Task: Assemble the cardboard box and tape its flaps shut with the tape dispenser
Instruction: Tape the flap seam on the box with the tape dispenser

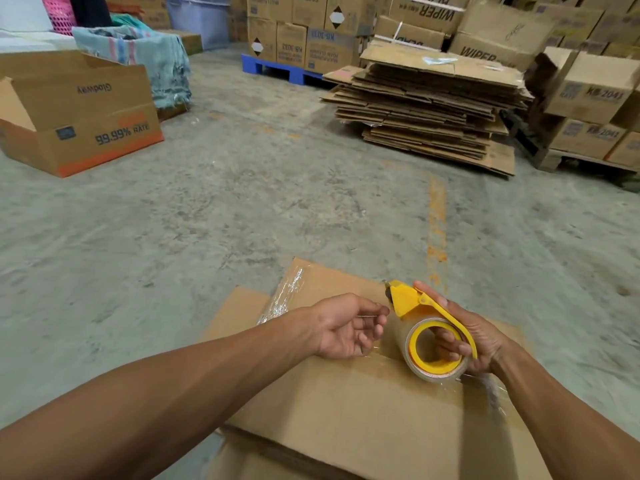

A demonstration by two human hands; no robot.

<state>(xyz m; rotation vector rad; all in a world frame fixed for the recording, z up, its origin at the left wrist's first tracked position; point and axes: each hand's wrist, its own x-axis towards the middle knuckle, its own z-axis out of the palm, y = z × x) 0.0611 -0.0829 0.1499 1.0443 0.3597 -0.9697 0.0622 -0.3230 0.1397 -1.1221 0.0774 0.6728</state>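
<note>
A brown cardboard box (346, 410) stands in front of me with its flaps folded down; strips of clear tape run across its top and down its far left and right edges. My right hand (474, 337) grips a yellow tape dispenser (426, 327) with a roll of clear tape, held just above the box's right part, fingers through the roll's core. My left hand (346, 327) hovers palm-up beside the dispenser's cutter end, fingers loosely curled, its fingertips close to the tape end. Whether they pinch the tape I cannot tell.
A concrete floor (242, 209) surrounds the box. A stack of flattened cartons (429, 109) lies ahead on the right. An open carton (79, 112) sits at the left. Stacked boxes on a blue pallet (277, 69) line the back.
</note>
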